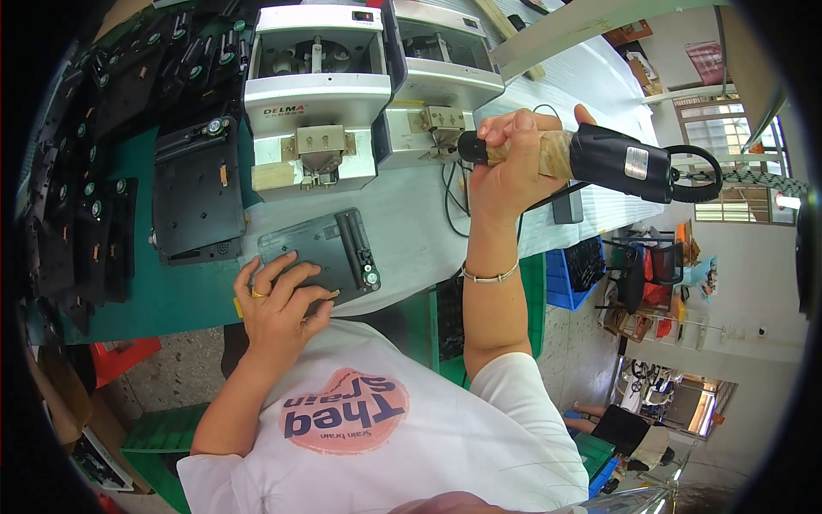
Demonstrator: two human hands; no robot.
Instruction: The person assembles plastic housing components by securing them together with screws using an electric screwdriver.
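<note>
The left hand [278, 315] lays its fingers spread on the lower-left part of a black panel [312, 242] on the desk [402, 253], while at two o'clock from it the right hand [512, 167] wraps its fingers round the taped grip of a black power tool [621, 163]. From the panel, two silver machines [312, 107] stand toward twelve and one o'clock, and more black panels [195, 188] lie toward ten.

Looks like smooth, mostly matt plastic on the flat black rectangular panel [312, 247], glossier plastic on the black cylindrical handheld tool [606, 160], plus kinda wrinkly tan tape [555, 155].
</note>
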